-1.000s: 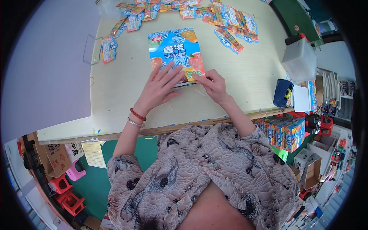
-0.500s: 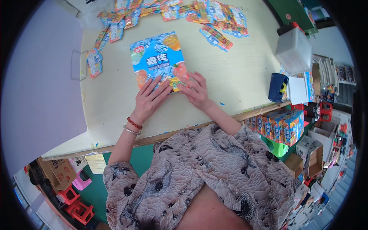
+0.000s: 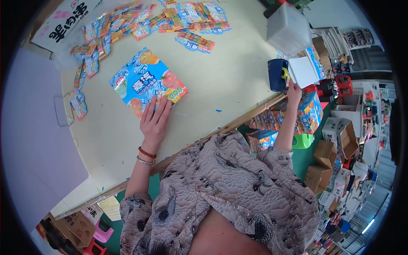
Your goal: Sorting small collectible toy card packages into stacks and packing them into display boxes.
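A flat blue box (image 3: 151, 80) with fruit and ice pictures lies tilted on the table, left of the middle. My left hand (image 3: 155, 120) rests on its near edge, fingers stretched out flat. At the table's right edge, my right hand (image 3: 293, 91) reaches beside a dark blue tape dispenser (image 3: 274, 80) with a yellow roll. The fingers of that hand are closed, touching the near side of a stack of white cards (image 3: 303, 72); anything between them is too small to make out.
Many colourful candy packs (image 3: 140, 25) lie heaped along the far side. A translucent plastic container (image 3: 289, 29) stands at the back right. Finished-looking printed boxes (image 3: 308, 112) are stacked below the right edge. A pale sheet (image 3: 42, 127) covers the left side.
My right hand has left the box and moved right to the tape dispenser. The left hand stays on the box, which now appears turned. The view has swung to the right.
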Action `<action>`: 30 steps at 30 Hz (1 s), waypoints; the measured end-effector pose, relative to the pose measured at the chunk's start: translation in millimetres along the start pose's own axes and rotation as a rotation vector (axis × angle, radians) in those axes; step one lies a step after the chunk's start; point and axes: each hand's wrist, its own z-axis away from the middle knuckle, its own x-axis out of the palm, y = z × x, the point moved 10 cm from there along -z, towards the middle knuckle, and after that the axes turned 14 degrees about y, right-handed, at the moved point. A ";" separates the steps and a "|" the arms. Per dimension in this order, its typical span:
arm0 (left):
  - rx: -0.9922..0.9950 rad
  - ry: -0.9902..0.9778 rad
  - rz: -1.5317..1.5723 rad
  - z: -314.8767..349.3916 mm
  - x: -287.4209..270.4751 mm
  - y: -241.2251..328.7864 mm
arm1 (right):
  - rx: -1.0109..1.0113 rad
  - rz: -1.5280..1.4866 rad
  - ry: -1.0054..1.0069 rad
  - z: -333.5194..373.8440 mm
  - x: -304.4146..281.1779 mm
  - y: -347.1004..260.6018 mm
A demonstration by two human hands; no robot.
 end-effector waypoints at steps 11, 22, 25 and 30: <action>-0.006 0.041 -0.012 3.0 -5.4 0.0 | 0.689 -0.997 -0.456 56.6 14.2 20.7; -0.008 0.041 -0.007 -0.9 -2.4 -0.5 | 0.630 -0.893 -0.193 99.4 40.3 27.6; -0.006 0.013 -0.024 -2.1 -8.1 -0.2 | 0.671 -0.848 -0.203 119.3 32.6 15.6; -0.079 0.024 0.077 0.7 -12.0 -5.7 | 0.632 -1.207 -0.889 225.8 4.0 -158.2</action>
